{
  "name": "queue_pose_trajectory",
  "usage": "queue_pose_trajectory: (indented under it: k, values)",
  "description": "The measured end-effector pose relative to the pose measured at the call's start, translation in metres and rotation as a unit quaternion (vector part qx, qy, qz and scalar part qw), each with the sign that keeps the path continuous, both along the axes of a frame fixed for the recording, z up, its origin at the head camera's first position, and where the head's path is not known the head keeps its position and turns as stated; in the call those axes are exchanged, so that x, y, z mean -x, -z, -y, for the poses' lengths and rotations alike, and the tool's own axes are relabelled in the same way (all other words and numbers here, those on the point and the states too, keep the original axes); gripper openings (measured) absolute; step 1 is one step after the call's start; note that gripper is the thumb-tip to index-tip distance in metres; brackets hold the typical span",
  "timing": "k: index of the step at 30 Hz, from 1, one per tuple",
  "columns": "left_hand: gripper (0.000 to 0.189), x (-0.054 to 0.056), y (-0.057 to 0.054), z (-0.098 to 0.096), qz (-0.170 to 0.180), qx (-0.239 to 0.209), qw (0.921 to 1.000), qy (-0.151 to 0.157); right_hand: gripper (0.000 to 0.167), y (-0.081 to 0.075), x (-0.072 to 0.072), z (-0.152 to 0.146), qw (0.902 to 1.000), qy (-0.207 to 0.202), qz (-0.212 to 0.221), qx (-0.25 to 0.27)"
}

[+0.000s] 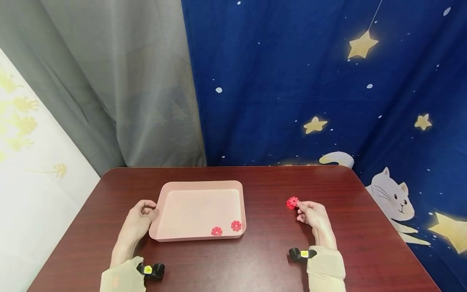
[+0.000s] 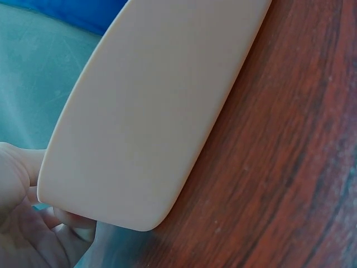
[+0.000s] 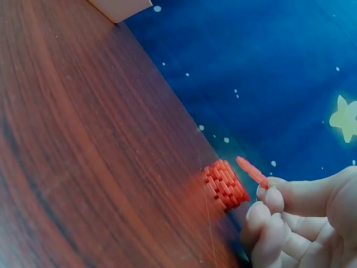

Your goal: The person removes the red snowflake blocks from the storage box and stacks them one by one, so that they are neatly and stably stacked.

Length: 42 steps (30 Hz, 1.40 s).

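Note:
My right hand (image 1: pixel 314 215) pinches a red notched plastic disc (image 3: pixel 252 171) between thumb and fingertips. Close beside that disc, on the table, stands a short stack of the same red discs (image 3: pixel 226 185), partly covered by the held one in the head view. At the left end of a shallow pink tray (image 1: pixel 198 238), my left hand (image 1: pixel 136 221) grips the rim with curled fingers. The left wrist view has the tray's outer wall (image 2: pixel 145 111) across it, with the fingers at its corner. Two red discs, one left (image 1: pixel 217 231) and one right (image 1: pixel 236 226), lie inside the tray near its front right corner.
The dark red wooden table (image 1: pixel 255 267) has rounded back corners. Behind it hang a grey curtain (image 1: pixel 153 81) and a blue curtain (image 1: pixel 262 81) with stars and a cat. Each wrist wears a small black camera, left (image 1: pixel 157 271) and right (image 1: pixel 294 254).

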<state>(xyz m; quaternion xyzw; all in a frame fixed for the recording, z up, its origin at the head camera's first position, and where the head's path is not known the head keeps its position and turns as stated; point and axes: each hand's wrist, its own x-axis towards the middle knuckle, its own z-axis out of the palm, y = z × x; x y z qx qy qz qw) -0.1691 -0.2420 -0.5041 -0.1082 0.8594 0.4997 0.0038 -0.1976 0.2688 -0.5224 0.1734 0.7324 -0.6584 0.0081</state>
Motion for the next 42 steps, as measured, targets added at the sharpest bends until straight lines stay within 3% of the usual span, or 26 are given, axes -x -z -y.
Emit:
queue_pose_trajectory:
  k: [24, 30, 36, 42]
  values:
    - [0.029, -0.001, -0.003, -0.001, -0.001, 0.008, 1.0, 0.005, 0.019, 0.001, 0.004, -0.003, 0.9998, 0.008, 0.016, 0.012]
    - [0.03, -0.001, -0.001, -0.001, 0.006, 0.007, 1.0, 0.002, 0.022, -0.003, 0.002, -0.002, 0.9999, 0.001, 0.011, -0.01]
    - [0.03, -0.001, -0.001, -0.001, 0.003, 0.009, 1.0, 0.002, 0.025, -0.023, -0.001, 0.017, 0.996, -0.02, -0.046, -0.073]
    - [0.03, -0.001, -0.001, -0.001, 0.003, 0.009, 0.9999, 0.003, 0.016, -0.044, -0.004, 0.044, 0.9785, -0.076, -0.111, -0.156]
